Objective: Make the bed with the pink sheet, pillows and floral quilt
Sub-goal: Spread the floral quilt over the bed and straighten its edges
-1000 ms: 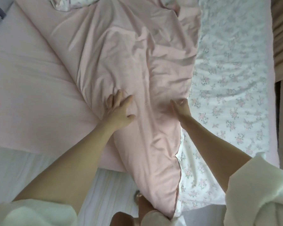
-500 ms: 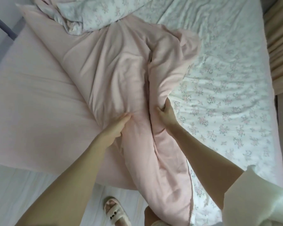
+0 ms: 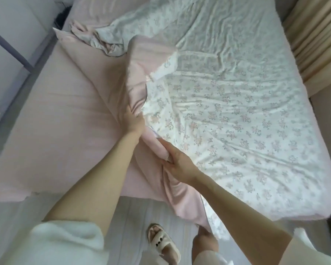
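Left hand (image 3: 132, 121) and right hand (image 3: 177, 161) both clenched on quilt (image 3: 237, 111) edge; best lifted together, spread evenly leftward over sheet (image 3: 61, 121).

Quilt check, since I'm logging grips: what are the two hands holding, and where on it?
Both hold the quilt by its folded-over pink edge: left hand farther up the fold, right hand nearer the foot.

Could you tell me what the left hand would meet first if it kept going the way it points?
Probably the raised pink fold of the quilt, which the left hand already holds at its lower end. Beyond that lies the bunched floral heap, though depth is unclear.
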Demonstrator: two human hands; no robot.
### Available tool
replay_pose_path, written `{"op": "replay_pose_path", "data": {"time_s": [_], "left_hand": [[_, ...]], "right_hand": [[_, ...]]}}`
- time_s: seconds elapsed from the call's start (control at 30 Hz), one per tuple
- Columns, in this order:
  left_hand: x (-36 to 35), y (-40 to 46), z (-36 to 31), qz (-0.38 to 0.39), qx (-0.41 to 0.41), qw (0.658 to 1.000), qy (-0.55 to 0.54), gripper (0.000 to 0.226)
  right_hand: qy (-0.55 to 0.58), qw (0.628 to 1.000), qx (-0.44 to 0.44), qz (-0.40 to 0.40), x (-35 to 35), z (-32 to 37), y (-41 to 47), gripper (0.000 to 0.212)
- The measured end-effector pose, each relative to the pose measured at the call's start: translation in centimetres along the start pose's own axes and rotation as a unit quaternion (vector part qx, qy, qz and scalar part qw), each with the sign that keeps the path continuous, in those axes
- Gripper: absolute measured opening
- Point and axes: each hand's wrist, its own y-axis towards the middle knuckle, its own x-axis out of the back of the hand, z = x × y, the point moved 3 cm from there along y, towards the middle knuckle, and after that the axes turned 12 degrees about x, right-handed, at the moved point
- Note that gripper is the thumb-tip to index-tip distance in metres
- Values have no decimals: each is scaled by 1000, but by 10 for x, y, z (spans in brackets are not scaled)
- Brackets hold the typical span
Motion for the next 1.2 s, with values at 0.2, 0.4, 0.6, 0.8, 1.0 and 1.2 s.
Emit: {"op": "replay_pose_path", "data": {"time_s": [0.2, 0.4, 0.6, 0.8, 1.0, 1.2], "left_hand": [[70, -23, 79, -67, 162, 979, -108, 33], [176, -53, 152, -172, 203, 948, -174, 26], [250, -107, 258, -341, 306, 876, -152, 42], [261, -117, 336, -317, 368, 851, -199, 39], [263, -141, 369, -235, 390, 857, -240, 44], [259, -168, 373, -182, 374, 896, -157, 45]], "right_hand": [[-21, 997, -69, -4, -70, 27, -32, 55], [-49, 981, -42, 183, -150, 56, -22, 60], [-68, 948, -1, 312, -236, 72, -45, 58], [-94, 931, -16, 353, -260, 53, -81, 46], [-114, 945, -77, 296, -230, 30, -118, 45], [-103, 956, -94, 259, -223, 37, -134, 44]]}}
